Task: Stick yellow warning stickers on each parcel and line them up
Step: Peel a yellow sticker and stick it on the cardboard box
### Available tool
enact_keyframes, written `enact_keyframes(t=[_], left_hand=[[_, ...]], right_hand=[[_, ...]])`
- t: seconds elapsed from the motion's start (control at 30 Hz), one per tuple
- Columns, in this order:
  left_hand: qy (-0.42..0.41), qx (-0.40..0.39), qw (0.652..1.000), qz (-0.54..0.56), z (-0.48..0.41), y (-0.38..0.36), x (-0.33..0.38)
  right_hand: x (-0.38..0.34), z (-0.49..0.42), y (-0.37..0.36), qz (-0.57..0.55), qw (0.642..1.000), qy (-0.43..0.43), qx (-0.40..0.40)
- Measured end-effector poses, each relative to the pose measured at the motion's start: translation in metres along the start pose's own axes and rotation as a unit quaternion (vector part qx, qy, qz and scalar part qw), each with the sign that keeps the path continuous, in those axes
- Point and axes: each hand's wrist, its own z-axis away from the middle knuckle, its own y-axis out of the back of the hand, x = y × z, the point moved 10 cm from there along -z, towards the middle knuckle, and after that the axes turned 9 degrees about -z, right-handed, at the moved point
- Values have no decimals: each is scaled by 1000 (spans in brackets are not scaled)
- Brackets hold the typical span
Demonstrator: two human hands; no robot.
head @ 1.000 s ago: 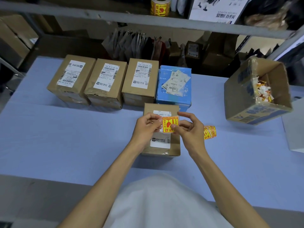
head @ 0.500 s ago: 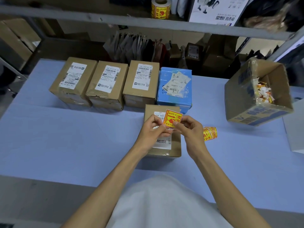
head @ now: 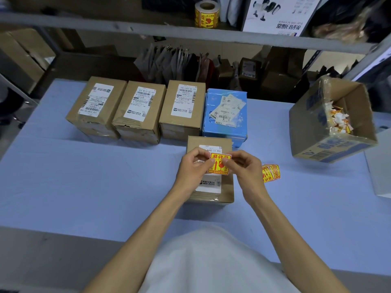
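Parcels, namely three brown cardboard boxes (head: 139, 112) and one blue cardboard box (head: 225, 115), stand side by side along the far side of the pale blue table (head: 84, 187). A fifth brown cardboard parcel (head: 211, 187) lies just before them. Over its label, left hand (head: 193, 170) and right hand (head: 246, 172) both pinch one yellow-and-red square warning sticker (head: 219, 166).

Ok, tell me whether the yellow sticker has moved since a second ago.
Yes: the yellow sticker was turned round, its big characters now uppermost, yet it stays over the white label of the front parcel.
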Motion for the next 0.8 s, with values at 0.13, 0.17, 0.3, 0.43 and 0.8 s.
enact_keyframes(t=[0.13,0.17,0.3,0.43,0.8], left_hand=[[13,9,999,-33,0,1,-4],[15,12,999,-31,0,1,-4],[15,10,1000,-25,-2,3,-3],[17,0,999,-36,-1,3,-5],[42,-50,996,-59,4,-7,-12]], right_hand=[[-2,0,-2,15,1000,5,-8],[-3,0,-3,17,1000,6,-11],[-5,0,-6,32,999,15,-31],[-6,-1,-9,38,998,23,-49],[-13,-6,5,29,999,44,4]])
